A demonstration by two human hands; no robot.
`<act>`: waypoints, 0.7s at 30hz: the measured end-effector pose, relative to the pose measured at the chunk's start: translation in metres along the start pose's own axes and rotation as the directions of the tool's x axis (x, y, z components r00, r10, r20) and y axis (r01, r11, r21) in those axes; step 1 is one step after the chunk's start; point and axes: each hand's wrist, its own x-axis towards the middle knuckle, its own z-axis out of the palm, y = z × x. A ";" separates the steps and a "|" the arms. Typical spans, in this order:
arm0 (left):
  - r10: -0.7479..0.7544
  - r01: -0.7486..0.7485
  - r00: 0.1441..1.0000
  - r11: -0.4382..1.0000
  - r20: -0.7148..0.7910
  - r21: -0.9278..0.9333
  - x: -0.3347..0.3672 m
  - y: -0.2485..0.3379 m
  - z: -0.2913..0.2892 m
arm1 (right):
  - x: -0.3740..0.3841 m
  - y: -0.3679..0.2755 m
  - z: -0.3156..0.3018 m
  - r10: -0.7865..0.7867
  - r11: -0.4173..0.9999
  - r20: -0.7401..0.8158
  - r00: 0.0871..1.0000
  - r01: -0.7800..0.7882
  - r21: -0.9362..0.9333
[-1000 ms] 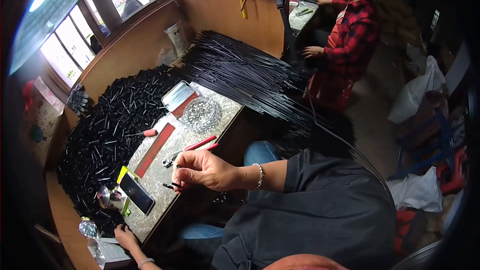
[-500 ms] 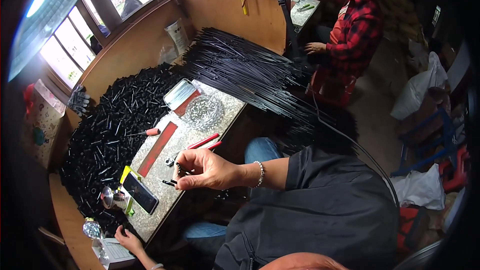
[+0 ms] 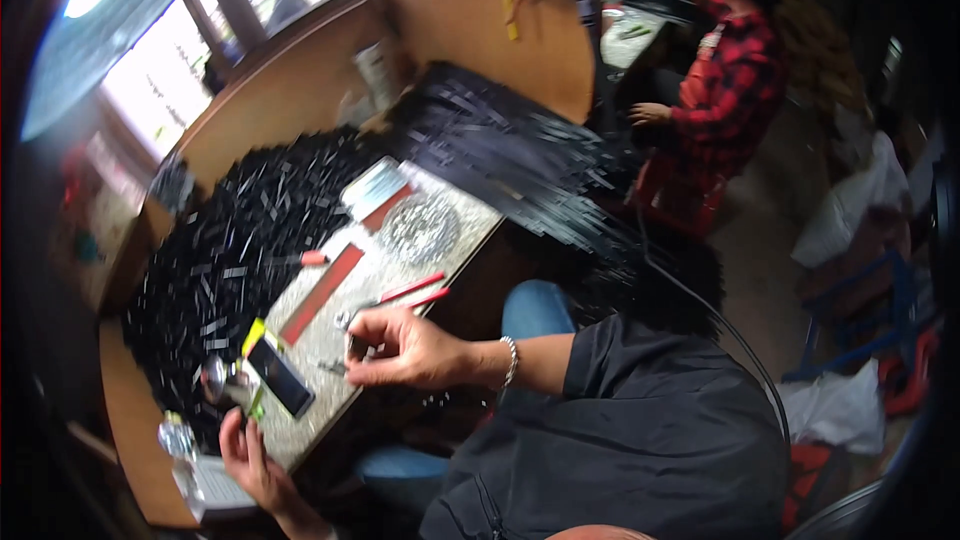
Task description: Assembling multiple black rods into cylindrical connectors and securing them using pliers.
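Small dark piece (image 3: 335, 368) | pinched in your right hand (image 3: 405, 352) | left hand (image 3: 257, 468) newly lifted off dark pile (image 3: 225, 265), fingers parted, seemingly free

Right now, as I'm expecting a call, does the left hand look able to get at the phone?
Probably yes: the left hand looks empty and is close to the phone, and nothing seems to cover its dark face.

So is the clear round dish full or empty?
Not empty: the round dish has small silvery pieces spread across it. Too blurry to tell if it's full.
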 end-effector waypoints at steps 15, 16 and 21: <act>0.092 0.130 0.915 0.855 0.393 -0.502 0.054 0.042 0.135 | 0.011 0.012 -0.003 0.023 0.995 -0.037 0.999 -0.019 0.103; 0.076 0.189 0.898 0.823 0.433 -0.536 0.052 0.042 0.136 | 0.009 0.013 -0.003 0.017 0.994 -0.039 0.999 -0.013 0.105; 0.046 0.316 0.863 0.728 0.503 -0.609 0.039 0.039 0.134 | 0.004 0.020 -0.001 0.082 0.995 -0.003 0.997 -0.081 0.061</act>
